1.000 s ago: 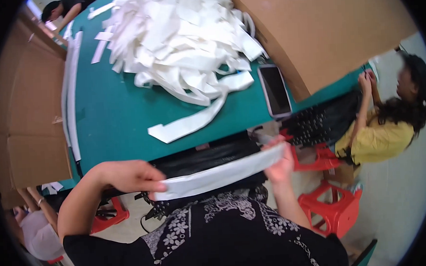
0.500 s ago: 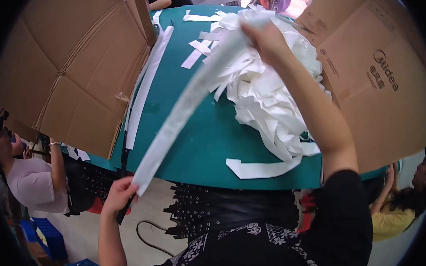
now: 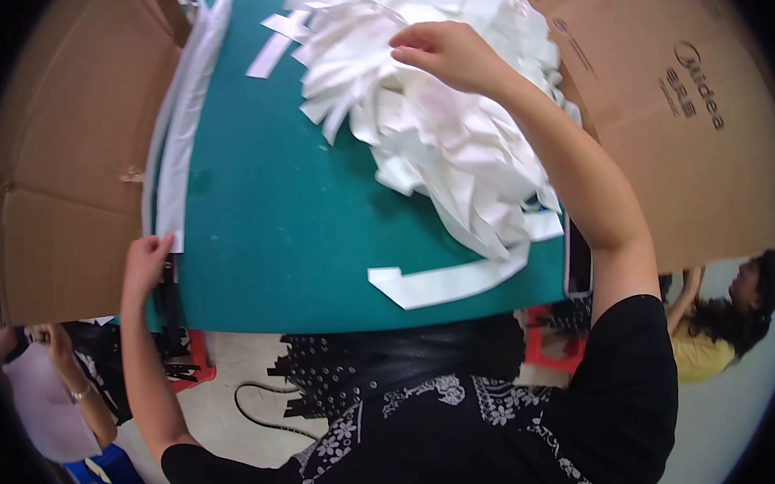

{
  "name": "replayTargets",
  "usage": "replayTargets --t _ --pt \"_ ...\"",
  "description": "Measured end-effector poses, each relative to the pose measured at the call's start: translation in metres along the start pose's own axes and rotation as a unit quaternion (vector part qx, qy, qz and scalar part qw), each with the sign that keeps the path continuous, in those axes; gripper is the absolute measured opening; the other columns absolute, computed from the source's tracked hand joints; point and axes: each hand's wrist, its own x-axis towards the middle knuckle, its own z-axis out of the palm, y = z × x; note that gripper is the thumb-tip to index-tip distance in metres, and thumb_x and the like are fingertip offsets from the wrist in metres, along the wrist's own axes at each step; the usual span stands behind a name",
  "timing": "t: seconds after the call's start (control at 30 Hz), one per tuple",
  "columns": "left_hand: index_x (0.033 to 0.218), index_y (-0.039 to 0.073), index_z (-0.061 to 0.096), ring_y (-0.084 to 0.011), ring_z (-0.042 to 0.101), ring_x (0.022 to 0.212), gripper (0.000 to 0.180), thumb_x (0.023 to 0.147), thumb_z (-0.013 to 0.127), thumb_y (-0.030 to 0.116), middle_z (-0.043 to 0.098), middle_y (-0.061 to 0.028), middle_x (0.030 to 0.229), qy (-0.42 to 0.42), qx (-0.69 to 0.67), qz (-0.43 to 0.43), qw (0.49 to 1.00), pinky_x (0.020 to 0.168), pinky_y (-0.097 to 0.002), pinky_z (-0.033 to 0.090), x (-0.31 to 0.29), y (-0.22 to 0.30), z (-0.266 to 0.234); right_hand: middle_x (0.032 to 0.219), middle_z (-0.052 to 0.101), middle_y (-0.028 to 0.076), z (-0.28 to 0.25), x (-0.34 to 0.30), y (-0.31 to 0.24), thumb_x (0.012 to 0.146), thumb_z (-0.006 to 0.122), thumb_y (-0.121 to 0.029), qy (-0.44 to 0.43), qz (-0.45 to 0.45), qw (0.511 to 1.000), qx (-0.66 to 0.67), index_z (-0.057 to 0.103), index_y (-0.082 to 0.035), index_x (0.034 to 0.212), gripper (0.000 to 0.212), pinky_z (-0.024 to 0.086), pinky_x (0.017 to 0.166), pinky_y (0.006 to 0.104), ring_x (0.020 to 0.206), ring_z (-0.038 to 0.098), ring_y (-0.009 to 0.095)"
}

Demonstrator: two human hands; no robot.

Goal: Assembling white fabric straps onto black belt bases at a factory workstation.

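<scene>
At far left, a co-worker in a lilac top (image 3: 50, 409) sits below an opened cardboard carton (image 3: 68, 162), with a blue bin (image 3: 124, 473) on the floor nearby; the wearer's left hand (image 3: 145, 265) reaches to the left side of a green desk (image 3: 269, 239), its fingers closed on the near end of a long white strip (image 3: 191, 138); that strip lies lengthwise along the desk, just beside the carton, and a black strap (image 3: 171, 301) hangs near the same hand; farther right, two short white pieces (image 3: 274, 51) lie crossed at the edge of a tangled heap of white strips (image 3: 470, 141); below the desk edge, black eyelet-studded straps (image 3: 394, 360) spread across the wearer's lap; the right hand (image 3: 448, 53) is over the upper part of the heap, fingers half curled, though whether they grip anything cannot be told; a strip with a notched end (image 3: 447, 284) trails from the heap toward the near edge; at right, a smartphone (image 3: 577, 263) lies partly behind the right arm, a printed cardboard box (image 3: 655, 167) borders the heap, and a co-worker in a yellow top (image 3: 705, 359) sits beyond it.
</scene>
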Motion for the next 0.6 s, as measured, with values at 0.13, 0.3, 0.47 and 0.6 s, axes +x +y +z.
replayTargets --t 0.13,0.3,0.47,0.6 --pt "0.081 0.0 0.061 -0.0162 0.057 0.058 0.027 0.081 0.057 0.026 0.059 -0.0056 0.059 0.133 0.317 0.066 0.937 0.054 -0.0291 0.044 -0.06 0.086 -0.017 0.078 0.063 0.005 -0.028 -0.124 -0.011 0.083 0.057 -0.019 -0.052 0.096 0.991 0.082 0.062 -0.002 0.095 0.022 0.045 0.067 0.0224 0.07 0.055 0.008" --pt "0.097 0.005 0.061 -0.0187 0.058 0.08 0.022 0.078 0.06 0.015 0.061 -0.0096 0.088 -0.057 -0.118 0.3 0.945 0.071 -0.0286 0.046 -0.126 0.195 0.076 0.076 0.063 0.006 -0.014 -0.252 -0.039 0.081 0.059 -0.02 -0.244 0.147 0.937 0.2 0.063 -0.001 0.09 0.021 0.046 0.063 0.0244 0.067 0.057 0.01" --pt "0.088 0.005 0.059 -0.0283 0.051 0.09 0.03 0.066 0.071 0.021 0.053 -0.0109 0.099 -0.017 0.0 0.434 0.901 0.076 -0.0357 0.042 -0.157 0.228 0.176 0.074 0.063 0.006 0.036 -0.311 -0.068 0.08 0.06 -0.022 -0.185 0.301 0.903 0.246 0.063 -0.003 0.091 0.023 0.045 0.059 0.0231 0.066 0.056 0.008" --pt "0.082 0.007 0.054 -0.0255 0.051 0.079 0.034 0.059 0.075 0.02 0.053 -0.0085 0.086 -0.071 0.023 0.421 0.904 0.072 -0.0349 0.038 -0.166 0.231 0.188 0.076 0.063 0.007 0.082 -0.336 -0.07 0.084 0.056 -0.027 -0.073 0.398 0.801 0.441 0.062 0.0 0.092 0.029 0.046 0.059 0.0236 0.063 0.058 0.012"
